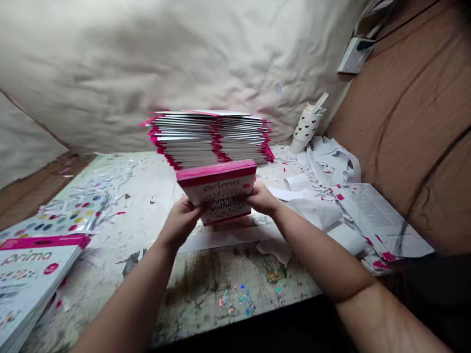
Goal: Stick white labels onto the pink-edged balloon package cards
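Between my two hands is a stack of printed packets (227,189) with pink top edges, marked "prima" and "happy birthday". My left hand (184,218) grips its lower left side, thumb on the front. On the right side my right hand (263,198) holds it the same way. The held stack is tilted, slightly blurred, and raised over the table's front part. Just behind it stands a tall pile of pink-edged packets (213,137), partly covered by the held ones.
At the left front lies another stack of "prima" packets (27,274), beside a dotted sheet (69,215). Paper scraps (324,211) litter the right side near a heart-patterned cup (306,128). A printed sheet (382,215) lies far right. Confetti (245,299) is scattered by the front edge.
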`<state>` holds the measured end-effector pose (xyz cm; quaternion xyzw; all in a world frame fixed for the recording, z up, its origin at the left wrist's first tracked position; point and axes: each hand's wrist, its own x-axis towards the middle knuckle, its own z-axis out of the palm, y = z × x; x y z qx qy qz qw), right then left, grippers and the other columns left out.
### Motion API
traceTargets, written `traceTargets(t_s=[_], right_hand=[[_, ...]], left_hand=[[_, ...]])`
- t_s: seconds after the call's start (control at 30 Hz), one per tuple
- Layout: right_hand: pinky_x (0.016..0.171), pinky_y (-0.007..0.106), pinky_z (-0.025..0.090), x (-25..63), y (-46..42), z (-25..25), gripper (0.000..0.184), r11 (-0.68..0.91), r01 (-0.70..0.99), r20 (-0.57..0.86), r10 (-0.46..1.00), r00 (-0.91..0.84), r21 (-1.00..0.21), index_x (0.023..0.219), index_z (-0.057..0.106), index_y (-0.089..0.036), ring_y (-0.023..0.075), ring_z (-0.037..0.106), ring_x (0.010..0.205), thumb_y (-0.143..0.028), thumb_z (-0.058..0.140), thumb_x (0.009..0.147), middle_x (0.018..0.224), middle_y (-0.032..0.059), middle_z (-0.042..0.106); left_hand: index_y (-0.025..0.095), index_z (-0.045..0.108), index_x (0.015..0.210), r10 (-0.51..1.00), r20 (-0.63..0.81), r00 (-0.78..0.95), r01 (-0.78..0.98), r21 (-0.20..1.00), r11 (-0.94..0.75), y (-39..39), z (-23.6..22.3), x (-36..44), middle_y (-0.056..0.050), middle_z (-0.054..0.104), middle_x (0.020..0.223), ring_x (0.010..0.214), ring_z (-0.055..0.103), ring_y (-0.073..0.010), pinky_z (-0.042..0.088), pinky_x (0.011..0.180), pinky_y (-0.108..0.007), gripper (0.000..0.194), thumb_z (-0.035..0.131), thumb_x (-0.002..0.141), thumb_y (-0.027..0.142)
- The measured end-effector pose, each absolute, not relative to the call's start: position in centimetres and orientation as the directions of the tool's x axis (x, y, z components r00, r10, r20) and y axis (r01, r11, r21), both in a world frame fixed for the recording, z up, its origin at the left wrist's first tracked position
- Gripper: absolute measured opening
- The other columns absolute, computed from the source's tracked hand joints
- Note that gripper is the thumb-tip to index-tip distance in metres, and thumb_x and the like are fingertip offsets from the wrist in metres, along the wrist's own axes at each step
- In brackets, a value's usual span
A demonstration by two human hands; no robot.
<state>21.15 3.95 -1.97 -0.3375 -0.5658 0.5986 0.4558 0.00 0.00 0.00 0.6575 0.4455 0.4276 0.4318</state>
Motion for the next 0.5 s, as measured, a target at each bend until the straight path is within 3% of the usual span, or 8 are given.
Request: traceTargets(t_s=[0.13,0.23,0.33,0.4,0.5], right_hand=[[0.088,0.042,0.049,26.2,2.2,0.3,0.037,0.038,-0.303,0.102,0.975,-0.199,-0.952,0.087,0.069,-0.018,0.0233,0.065,0.089,-0.024,0.083,0.052,0.091,0.0034,0.071],[0.085,0.044,0.051,27.8,-0.2,0.3,0.043,-0.184,-0.288,-0.12,0.967,-0.224,-0.94,0.095,0.065,-0.017,0.0245,0.067,0.085,-0.019,0.081,0.055,0.093,0.0066,0.071],[0.078,0.047,0.053,26.3,-2.8,-0.7,0.045,-0.427,-0.259,-0.331,0.88,-0.341,-0.867,0.093,0.062,-0.016,0.0264,0.068,0.076,-0.017,0.08,0.053,0.088,0.0081,0.071],[0.077,0.046,0.053,23.9,-4.0,-1.6,0.043,-0.506,-0.25,-0.382,0.826,-0.414,-0.826,0.091,0.06,-0.016,0.0267,0.068,0.076,-0.017,0.079,0.053,0.088,0.0081,0.071],[0.077,0.044,0.053,20.2,-4.3,-2.9,0.04,-0.506,-0.216,-0.388,0.819,-0.423,-0.835,0.09,0.059,-0.017,0.0273,0.067,0.081,-0.017,0.076,0.054,0.088,0.006,0.07]], left_hand=[[0.021,0.054,0.12,0.953,0.15,0.264,0.675,0.677,-0.293,-4.1,-1.2,-5.6,-0.01,0.054,0.132,0.122,0.049,-0.0261,0.036,0.103,-0.045,0.046,0.045,0.085,0.049],[0.019,0.054,0.126,0.916,0.083,0.394,0.85,0.345,-0.397,-8.2,-3.9,-7.8,-0.01,0.045,0.14,0.13,0.04,-0.0282,0.032,0.106,-0.048,0.051,0.04,0.087,0.049],[0.013,0.047,0.132,0.929,0.069,0.364,0.924,0.102,-0.369,-11.5,-6.3,-7.8,-0.014,0.043,0.14,0.129,0.04,-0.0321,0.035,0.102,-0.054,0.06,0.035,0.087,0.05],[0.012,0.047,0.132,0.942,0.072,0.327,0.944,0.02,-0.329,-12.6,-6.9,-7.3,-0.013,0.044,0.138,0.128,0.041,-0.0328,0.036,0.1,-0.055,0.058,0.032,0.088,0.048],[0.013,0.048,0.131,0.952,0.053,0.303,0.953,0.004,-0.303,-12.9,-6.8,-7.0,-0.012,0.045,0.138,0.126,0.043,-0.0325,0.037,0.098,-0.056,0.054,0.028,0.09,0.042]])
